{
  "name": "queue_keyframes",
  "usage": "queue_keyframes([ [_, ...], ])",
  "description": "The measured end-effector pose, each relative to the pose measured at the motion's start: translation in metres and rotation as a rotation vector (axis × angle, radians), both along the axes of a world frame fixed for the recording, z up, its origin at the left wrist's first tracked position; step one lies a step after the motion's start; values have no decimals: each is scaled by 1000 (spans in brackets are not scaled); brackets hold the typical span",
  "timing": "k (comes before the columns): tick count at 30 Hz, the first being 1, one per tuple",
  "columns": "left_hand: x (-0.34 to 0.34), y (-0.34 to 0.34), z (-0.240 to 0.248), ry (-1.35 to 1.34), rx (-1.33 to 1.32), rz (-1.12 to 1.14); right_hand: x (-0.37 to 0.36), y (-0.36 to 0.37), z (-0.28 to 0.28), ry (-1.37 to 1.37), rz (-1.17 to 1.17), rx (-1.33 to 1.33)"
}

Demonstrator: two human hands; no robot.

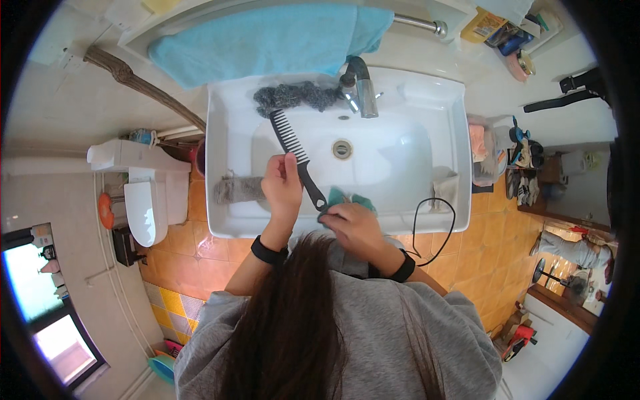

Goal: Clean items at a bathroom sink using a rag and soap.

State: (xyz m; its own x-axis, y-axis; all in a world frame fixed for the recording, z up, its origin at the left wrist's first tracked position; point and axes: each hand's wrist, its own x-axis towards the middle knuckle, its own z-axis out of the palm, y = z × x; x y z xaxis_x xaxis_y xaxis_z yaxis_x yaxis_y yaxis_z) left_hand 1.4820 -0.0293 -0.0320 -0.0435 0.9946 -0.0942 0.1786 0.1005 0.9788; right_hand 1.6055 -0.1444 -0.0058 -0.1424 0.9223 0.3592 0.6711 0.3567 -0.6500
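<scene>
A black wide-toothed comb [307, 177] slants over the white washbasin [387, 143], teeth end up and to the left. My left hand [281, 187] is closed on it where the teeth meet the handle. At the handle's lower end, beside its small cut-out, the fingers of my right hand [353, 227] are pinched together. A little dark green stuff shows at those fingertips; I cannot tell what it is. Just beyond my right hand lies a green cloth or pad [361, 201], partly hidden by it. Both wrists wear black bands.
A dark grey fluffy bundle [297, 97] lies by the faucet [364, 90]. On the basin's left front rests a grey fuzzy cloth [239, 190]; a pale cloth [445, 189] lies right. A black cord [415, 232] loops over the front rim. Behind hangs a blue towel [280, 43].
</scene>
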Motion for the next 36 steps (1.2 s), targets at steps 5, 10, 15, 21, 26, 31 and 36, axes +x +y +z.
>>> queue_keyframes([
  [5,4,-5,10,-28,23,10,12,4,18,329,-345,-194],
  [10,16,-11,22,31,140,47,-7,15,16,83,-138,83],
  [15,13,-11,17,44,183,82,2,3,16,142,-162,-10],
  [21,18,-15,25,-15,183,98,-6,16,22,143,-147,25],
  [26,16,-13,17,-33,173,58,0,1,18,93,-123,-27],
  [31,20,-15,27,-75,140,56,-7,22,27,110,-197,62],
  [36,14,-9,17,-60,130,80,-1,6,27,56,-186,-5],
])
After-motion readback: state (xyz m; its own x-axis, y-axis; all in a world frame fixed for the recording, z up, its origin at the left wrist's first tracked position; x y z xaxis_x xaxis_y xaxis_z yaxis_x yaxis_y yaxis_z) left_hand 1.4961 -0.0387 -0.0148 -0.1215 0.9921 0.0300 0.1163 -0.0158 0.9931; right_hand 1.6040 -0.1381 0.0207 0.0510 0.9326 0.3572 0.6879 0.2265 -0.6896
